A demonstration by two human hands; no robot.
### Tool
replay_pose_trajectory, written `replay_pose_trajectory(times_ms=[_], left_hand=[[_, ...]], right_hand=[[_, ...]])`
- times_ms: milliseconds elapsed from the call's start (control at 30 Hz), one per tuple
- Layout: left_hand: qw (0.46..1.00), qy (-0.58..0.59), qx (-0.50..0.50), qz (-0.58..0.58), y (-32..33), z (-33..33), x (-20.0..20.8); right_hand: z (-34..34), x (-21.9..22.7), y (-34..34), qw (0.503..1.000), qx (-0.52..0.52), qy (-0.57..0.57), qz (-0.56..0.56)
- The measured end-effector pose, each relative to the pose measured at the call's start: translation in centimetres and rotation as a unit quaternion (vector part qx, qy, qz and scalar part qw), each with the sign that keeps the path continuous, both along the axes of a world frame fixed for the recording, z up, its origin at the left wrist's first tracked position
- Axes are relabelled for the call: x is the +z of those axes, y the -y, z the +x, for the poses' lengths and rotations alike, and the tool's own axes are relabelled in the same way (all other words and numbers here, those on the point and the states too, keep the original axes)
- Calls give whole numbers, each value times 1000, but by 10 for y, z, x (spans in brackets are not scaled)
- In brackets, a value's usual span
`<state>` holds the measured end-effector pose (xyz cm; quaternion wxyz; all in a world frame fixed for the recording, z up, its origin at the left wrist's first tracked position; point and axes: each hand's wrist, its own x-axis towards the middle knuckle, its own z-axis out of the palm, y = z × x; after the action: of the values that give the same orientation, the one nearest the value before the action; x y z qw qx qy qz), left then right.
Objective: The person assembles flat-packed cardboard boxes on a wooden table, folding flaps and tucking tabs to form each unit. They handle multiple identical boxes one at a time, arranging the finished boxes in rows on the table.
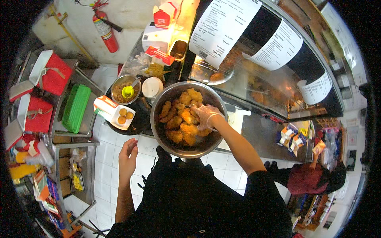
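Observation:
A large steel bowl (219,139) stands in front of me with several golden pieces of fried chicken (174,123) in it. My right hand (206,116), in a clear plastic glove, reaches into the bowl's right side. Its fingers curl over fried chicken there, and the fingertips are partly hidden. Bare and holding nothing, my left hand (127,155) hangs to the left of the bowl, with thumb and fingers apart. Left of the bowl are a white lidded tub (152,86) and a smaller metal bowl (115,92) of brownish food with a yellow-green scoop (127,92).
An open carton (124,123) with round brown pieces lies at left. A glass warming cabinet (254,93) with hanging paper slips (226,27) rises behind the bowl. Shelves at left hold red bags (37,113) and a green tray (75,107). Another person (313,176) is at right.

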<state>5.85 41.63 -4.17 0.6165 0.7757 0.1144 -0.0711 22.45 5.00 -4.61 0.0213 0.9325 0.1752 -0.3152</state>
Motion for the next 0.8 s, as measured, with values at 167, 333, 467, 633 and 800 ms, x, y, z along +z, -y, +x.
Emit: replay_pose_trajectory(times_ms=[167, 333, 467, 633, 800], left_hand=[[998, -21, -49, 24, -12, 19, 4], [992, -27, -95, 84, -23, 20, -6], [995, -8, -82, 61, -33, 13, -18], [989, 32, -109, 96, -23, 1, -27], [986, 18, -105, 127, 13, -16, -30]], right_hand=[[2, -26, 3, 997, -23, 40, 62], [1, -57, -3, 990, -101, 77, 60], [-10, -74, 4, 980, -92, 137, 111], [-9, -75, 20, 973, -108, 136, 153], [-27, -39, 31, 944, -166, 175, 223]])
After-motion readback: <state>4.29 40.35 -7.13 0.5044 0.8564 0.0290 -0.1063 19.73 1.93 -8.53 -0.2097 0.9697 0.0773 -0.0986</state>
